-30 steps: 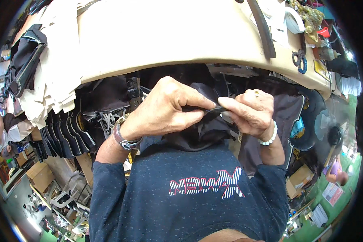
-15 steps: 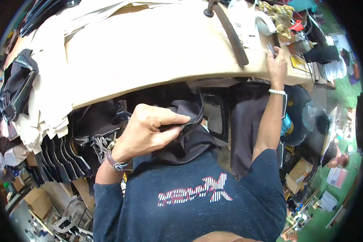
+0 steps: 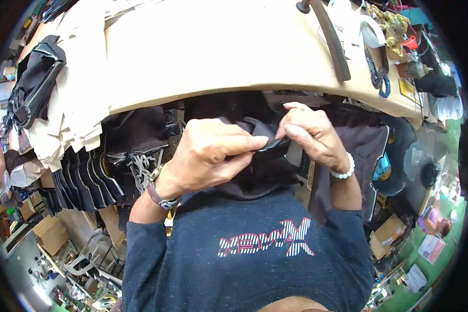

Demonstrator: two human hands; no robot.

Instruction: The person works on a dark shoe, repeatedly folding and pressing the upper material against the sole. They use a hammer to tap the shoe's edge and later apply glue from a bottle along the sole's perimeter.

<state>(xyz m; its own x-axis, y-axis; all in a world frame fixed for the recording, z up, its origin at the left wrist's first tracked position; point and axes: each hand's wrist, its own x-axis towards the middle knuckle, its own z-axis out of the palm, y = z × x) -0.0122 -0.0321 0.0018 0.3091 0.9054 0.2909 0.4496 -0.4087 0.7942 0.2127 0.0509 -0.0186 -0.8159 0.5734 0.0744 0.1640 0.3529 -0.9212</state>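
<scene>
My left hand [image 3: 213, 151] is closed in a pinch on the edge of a dark brown fabric piece [image 3: 265, 177] in front of my chest. Facing it, my right hand [image 3: 314, 135] has its thumb and forefinger pressed together on the same edge, close to the left fingertips. Between the two hands a short, folded strip of that edge shows. The rest of the cloth hangs beneath them, just over the table's near side. Whether anything small is hidden in the right fingers cannot be made out.
A hammer [image 3: 331, 39] lies on the pale table [image 3: 208, 57]. Right of it are scissors with blue handles [image 3: 385, 86] and a white roll [image 3: 372, 32]. Cream sheets [image 3: 78, 109] overhang the left side, with a dark sewn piece [image 3: 39, 86] on them. Dark edged panels [image 3: 86, 179] hang below.
My right hand has come from the table's right end to the fabric and now pinches it beside my left hand. Scissors are now visible where it was.
</scene>
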